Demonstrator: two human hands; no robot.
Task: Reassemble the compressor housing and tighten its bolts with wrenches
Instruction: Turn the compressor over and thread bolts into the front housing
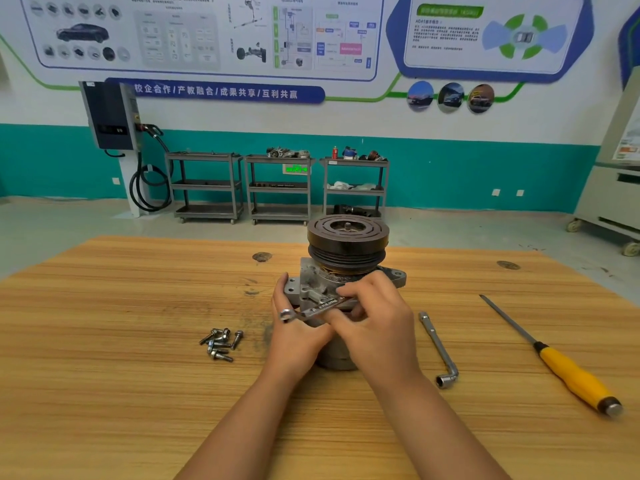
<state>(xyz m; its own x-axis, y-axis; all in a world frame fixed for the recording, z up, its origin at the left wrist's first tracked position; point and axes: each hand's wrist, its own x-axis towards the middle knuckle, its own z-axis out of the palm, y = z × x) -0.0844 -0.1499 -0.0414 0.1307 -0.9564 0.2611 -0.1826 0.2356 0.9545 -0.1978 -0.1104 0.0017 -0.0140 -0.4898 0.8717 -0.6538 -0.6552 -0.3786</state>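
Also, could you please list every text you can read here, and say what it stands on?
"校企合作/产教融合/成果共享/互利共赢": blue wall banner.
"ADAS": start of a heading on the right poster; the rest is blurred.
Raised lettering on the wrench: too blurred to read.
Small print on the left poster: too small.

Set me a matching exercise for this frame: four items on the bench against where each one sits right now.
Things:
1. combination wrench
2. loose bolts
3. L-shaped socket wrench
4. yellow-handled tool

Places:
A. lying at the far right of the table
B. held in the right hand against the compressor
C. piled left of the compressor
D. lying just right of the compressor, untouched

Pairs: 1-B, 2-C, 3-D, 4-A
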